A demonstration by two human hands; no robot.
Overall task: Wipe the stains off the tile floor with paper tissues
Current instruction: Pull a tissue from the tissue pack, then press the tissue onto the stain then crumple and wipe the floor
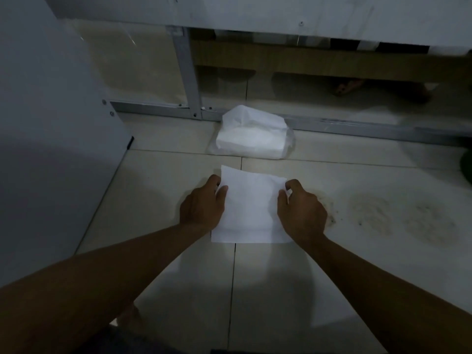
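A flat white paper tissue (251,208) is held between both hands just above the pale tile floor (293,282). My left hand (201,205) pinches its left edge and my right hand (300,213) pinches its right edge near the top corner. An opened plastic pack of white tissues (251,137) lies on the floor just beyond. Brownish speckled stains (370,217) mark the tiles to the right of my right hand, and a second patch of stains (431,226) lies further right.
A grey panel (51,149) stands on the left. A metal frame rail (357,127) with clear sheeting runs along the back, under a white board. A person's foot (348,86) shows behind it. A dark green object (467,167) sits at the right edge.
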